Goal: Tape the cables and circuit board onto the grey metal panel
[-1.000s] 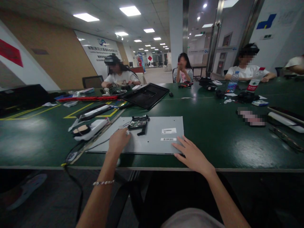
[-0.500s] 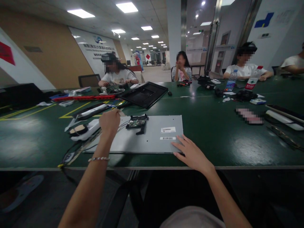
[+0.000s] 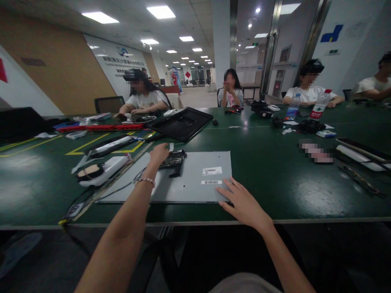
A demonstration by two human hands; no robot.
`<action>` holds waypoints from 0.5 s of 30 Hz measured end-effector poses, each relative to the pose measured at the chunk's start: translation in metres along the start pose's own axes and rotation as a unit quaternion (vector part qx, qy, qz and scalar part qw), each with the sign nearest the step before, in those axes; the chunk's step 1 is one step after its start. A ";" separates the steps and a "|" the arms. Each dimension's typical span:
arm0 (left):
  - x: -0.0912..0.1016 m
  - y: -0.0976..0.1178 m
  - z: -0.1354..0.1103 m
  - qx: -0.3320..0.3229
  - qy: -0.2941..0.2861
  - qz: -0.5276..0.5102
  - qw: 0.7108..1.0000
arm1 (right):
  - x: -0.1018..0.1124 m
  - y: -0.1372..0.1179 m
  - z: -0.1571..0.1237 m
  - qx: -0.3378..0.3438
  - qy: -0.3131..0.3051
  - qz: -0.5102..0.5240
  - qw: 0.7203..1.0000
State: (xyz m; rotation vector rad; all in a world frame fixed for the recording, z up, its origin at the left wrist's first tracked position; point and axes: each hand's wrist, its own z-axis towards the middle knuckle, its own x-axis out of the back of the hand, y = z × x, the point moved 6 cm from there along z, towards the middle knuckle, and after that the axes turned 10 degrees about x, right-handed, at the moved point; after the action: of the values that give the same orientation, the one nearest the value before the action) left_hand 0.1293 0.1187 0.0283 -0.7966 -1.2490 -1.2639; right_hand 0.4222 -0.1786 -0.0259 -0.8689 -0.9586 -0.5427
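A flat grey panel [image 3: 191, 191], like the back of a monitor screen, lies on the table before me. My left hand [image 3: 159, 154] is closed over its far left part, pinching a small whitish strip [image 3: 171, 146] that looks like tape. Beside those fingers, partly hidden by them, a green circuit board [image 3: 174, 160] in a black bracket sits on the panel. Thin dark cables [image 3: 122, 185] run left from there under my forearm. My right hand [image 3: 246, 202] is spread open, fingertips resting on the panel's near right corner, close to two white labels [image 3: 211, 171].
A black monitor frame [image 3: 185, 123] lies beyond the panel. To the left are a white device [image 3: 105, 171] and a black-and-white bar [image 3: 111, 146]. Bottles [image 3: 292, 108], a pink item [image 3: 316, 151] and glasses [image 3: 362, 179] lie right. Several people sit across the table [image 3: 269, 179].
My left hand has moved right, nearer the circuit board, with the whitish strip still pinched in it. My right hand stays at the panel's corner. The view has shifted slightly.
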 end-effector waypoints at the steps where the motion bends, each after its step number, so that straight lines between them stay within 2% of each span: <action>1: 0.000 -0.006 -0.003 0.010 0.018 -0.014 1.000 | 0.000 0.000 0.000 -0.001 0.002 0.000 1.000; 4: 0.002 -0.026 -0.017 0.053 0.056 -0.041 0.996 | -0.001 0.000 -0.001 -0.001 0.003 0.003 1.000; 6: 0.001 -0.036 -0.026 0.081 0.049 -0.040 0.995 | -0.001 0.001 -0.002 -0.002 0.003 0.005 1.000; 12: -0.013 -0.051 -0.033 0.137 -0.046 -0.016 0.989 | -0.002 0.002 -0.003 -0.001 0.004 0.005 1.000; 15: -0.019 -0.052 -0.034 0.145 -0.069 -0.003 0.987 | -0.002 0.002 -0.003 0.002 0.005 0.002 1.000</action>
State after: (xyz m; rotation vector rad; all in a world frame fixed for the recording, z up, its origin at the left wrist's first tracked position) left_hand 0.0903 0.0805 -0.0065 -0.6767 -1.5070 -1.0145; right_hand 0.4243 -0.1797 -0.0295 -0.8643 -0.9482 -0.5420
